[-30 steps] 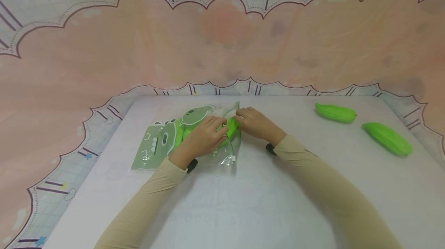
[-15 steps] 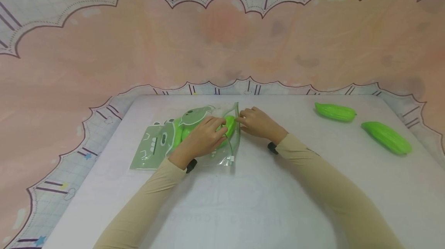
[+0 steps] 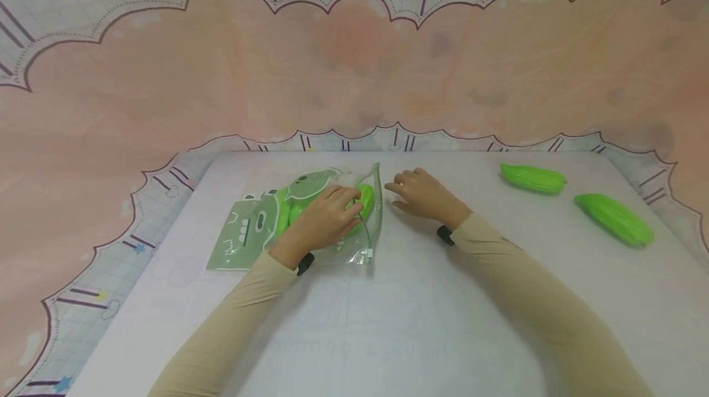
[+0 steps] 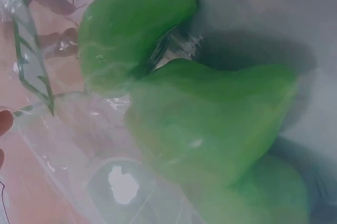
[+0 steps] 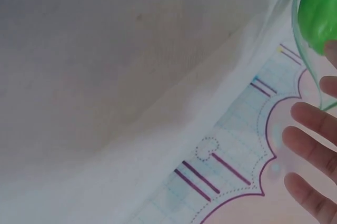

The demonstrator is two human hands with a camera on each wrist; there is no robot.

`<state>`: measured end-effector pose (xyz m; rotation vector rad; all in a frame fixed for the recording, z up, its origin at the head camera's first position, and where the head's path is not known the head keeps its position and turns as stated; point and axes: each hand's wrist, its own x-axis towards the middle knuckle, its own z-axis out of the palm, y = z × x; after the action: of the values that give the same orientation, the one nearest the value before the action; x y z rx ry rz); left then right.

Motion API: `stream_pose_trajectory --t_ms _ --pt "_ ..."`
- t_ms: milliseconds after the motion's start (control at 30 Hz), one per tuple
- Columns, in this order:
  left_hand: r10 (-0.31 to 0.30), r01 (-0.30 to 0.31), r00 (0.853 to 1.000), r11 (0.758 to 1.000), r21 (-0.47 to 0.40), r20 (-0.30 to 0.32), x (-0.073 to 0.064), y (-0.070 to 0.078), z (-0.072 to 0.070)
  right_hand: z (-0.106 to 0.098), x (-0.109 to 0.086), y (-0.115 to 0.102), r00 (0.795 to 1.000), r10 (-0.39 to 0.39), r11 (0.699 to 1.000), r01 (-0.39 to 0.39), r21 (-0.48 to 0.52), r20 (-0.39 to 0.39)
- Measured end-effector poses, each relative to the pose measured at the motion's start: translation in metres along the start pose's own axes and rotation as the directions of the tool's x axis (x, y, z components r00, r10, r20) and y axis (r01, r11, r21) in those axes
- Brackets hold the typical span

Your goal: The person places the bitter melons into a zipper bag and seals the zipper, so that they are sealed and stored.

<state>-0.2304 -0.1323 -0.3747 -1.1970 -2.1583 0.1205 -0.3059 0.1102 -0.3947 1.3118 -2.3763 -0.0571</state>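
A clear slider zip bag (image 3: 244,243) with a green cartoon animal print lies on the table. Smooth green mango-shaped fruits (image 4: 210,124) are inside it, and another green piece (image 3: 365,200) shows near its mouth. My left hand (image 3: 327,215) reaches over the bag and pinches the upper lip of its mouth, by the green zip strip. My right hand (image 3: 423,195) is just right of the mouth and holds nothing. Its fingers (image 5: 310,147) are spread in the right wrist view, beside the bag's edge. The slider (image 3: 370,253) hangs at the near corner.
Two bright green ridged vegetables lie at the right of the white table (image 3: 415,323): one farther back (image 3: 533,179), one nearer the right edge (image 3: 615,220). A patterned peach cloth (image 3: 471,77) rises behind the table and along its sides.
My right hand has let go of the green piece at the bag's mouth and drawn back to the right, its fingers opening. The left hand stays in place on the bag.
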Motion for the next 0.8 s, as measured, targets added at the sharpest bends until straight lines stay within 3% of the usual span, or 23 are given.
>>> stream_pose_trajectory --t_ms 267,800 --pt "0.033 -0.033 0.999 0.998 0.054 0.01 0.001 -0.002 0.001 -0.01 -0.01 0.007 0.999 0.046 0.999 -0.046 -0.003 0.021" --pt "0.044 -0.045 0.999 0.998 0.048 0.007 0.003 -0.001 0.0 -0.036 -0.039 0.029 0.985 0.162 0.986 -0.164 0.031 0.058"
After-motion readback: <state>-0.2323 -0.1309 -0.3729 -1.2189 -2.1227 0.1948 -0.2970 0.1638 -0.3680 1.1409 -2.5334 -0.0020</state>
